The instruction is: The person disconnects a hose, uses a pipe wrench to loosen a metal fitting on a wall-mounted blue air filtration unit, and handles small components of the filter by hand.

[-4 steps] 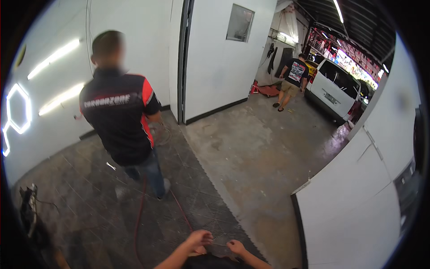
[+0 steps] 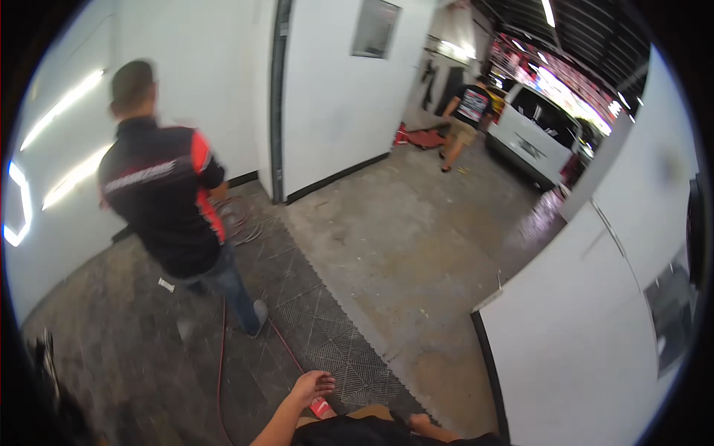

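Note:
My left hand is raised at the bottom centre, its fingers loosely bent and parted, with nothing visible in them. Just under it a red and white shoe shows on my foot. Low beside my dark shirt is my right hand, partly cut off from sight, its fingers hard to make out. Neither hand touches anything that I can see.
A red hose runs over the dark floor tiles. Ahead left stands a person in a black and red shirt, near coiled hose. Farther off are another person, a red floor jack and a white van. A white partition stands right.
The view has shifted, so the people and walls sit farther left. My hands have moved apart, the right dropping lower beside my body. A thin line between them no longer shows.

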A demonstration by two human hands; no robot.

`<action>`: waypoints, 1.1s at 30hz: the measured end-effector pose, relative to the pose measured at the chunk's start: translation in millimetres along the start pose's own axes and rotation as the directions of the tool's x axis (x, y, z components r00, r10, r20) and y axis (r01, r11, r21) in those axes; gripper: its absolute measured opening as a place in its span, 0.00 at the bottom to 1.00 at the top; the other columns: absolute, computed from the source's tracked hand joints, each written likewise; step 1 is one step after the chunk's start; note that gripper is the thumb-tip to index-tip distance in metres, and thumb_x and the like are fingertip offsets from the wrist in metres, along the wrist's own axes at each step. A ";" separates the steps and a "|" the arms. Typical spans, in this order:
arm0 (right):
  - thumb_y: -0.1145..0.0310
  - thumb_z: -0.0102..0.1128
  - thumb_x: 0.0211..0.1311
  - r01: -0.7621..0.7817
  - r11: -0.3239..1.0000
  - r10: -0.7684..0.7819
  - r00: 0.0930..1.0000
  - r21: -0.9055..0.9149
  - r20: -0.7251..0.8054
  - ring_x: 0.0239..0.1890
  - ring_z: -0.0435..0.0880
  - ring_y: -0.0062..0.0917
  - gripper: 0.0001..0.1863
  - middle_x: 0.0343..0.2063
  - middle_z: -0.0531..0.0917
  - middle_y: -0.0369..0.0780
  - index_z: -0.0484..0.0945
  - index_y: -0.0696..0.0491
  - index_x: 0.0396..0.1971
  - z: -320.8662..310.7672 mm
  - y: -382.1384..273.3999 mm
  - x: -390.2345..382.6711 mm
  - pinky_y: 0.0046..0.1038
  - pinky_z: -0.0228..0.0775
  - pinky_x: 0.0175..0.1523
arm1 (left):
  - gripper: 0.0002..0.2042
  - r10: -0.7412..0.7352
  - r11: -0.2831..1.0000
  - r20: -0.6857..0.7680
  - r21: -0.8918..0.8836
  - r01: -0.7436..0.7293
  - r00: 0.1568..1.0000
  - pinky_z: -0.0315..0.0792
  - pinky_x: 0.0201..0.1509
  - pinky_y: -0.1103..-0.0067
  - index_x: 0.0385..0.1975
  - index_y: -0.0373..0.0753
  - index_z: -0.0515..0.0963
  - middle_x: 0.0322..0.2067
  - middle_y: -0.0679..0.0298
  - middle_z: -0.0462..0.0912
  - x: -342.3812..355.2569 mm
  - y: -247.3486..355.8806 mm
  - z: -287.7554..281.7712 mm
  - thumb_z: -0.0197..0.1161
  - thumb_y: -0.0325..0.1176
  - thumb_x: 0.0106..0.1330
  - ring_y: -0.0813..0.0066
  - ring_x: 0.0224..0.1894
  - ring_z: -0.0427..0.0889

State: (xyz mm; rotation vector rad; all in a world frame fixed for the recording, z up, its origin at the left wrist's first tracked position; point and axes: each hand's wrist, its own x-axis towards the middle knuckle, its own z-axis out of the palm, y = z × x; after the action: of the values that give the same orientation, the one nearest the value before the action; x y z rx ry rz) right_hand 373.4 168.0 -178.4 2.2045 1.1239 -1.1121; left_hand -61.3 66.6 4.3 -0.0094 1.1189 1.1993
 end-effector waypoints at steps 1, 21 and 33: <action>0.55 0.53 0.68 -0.008 0.989 0.031 0.988 -0.149 0.154 0.39 0.86 0.33 0.21 0.41 0.87 0.45 0.84 0.58 0.43 -23.8 25.3 22.7 0.37 0.76 0.45 | 0.15 0.058 0.998 -0.010 -0.013 -0.058 0.998 0.81 0.48 0.68 0.49 0.32 0.75 0.43 0.53 0.84 12.1 9.2 -1.1 0.52 0.38 0.75 0.58 0.44 0.85; 0.61 0.59 0.67 0.488 0.544 -0.225 0.869 -0.682 0.441 0.31 0.87 0.35 0.18 0.31 0.86 0.43 0.77 0.62 0.45 -61.3 -466.2 141.4 0.40 0.80 0.33 | 0.17 0.153 0.640 -0.557 0.685 0.347 0.817 0.83 0.38 0.67 0.40 0.29 0.81 0.35 0.51 0.87 225.4 144.6 -239.6 0.56 0.39 0.70 0.61 0.35 0.88; 0.68 0.54 0.69 0.710 0.686 -0.665 0.701 -0.160 0.259 0.24 0.82 0.29 0.14 0.27 0.84 0.45 0.78 0.62 0.46 -42.8 -879.9 72.4 0.34 0.76 0.26 | 0.25 -0.188 0.709 -0.737 0.356 0.609 0.650 0.81 0.47 0.65 0.51 0.32 0.81 0.48 0.49 0.86 195.8 160.6 -271.5 0.54 0.50 0.70 0.56 0.48 0.87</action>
State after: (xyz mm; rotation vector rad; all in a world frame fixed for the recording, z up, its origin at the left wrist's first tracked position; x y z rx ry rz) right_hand -296.8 742.4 -223.6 1.4434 1.9766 -1.3209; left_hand -376.2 131.0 -181.5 -0.2368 1.9651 0.3503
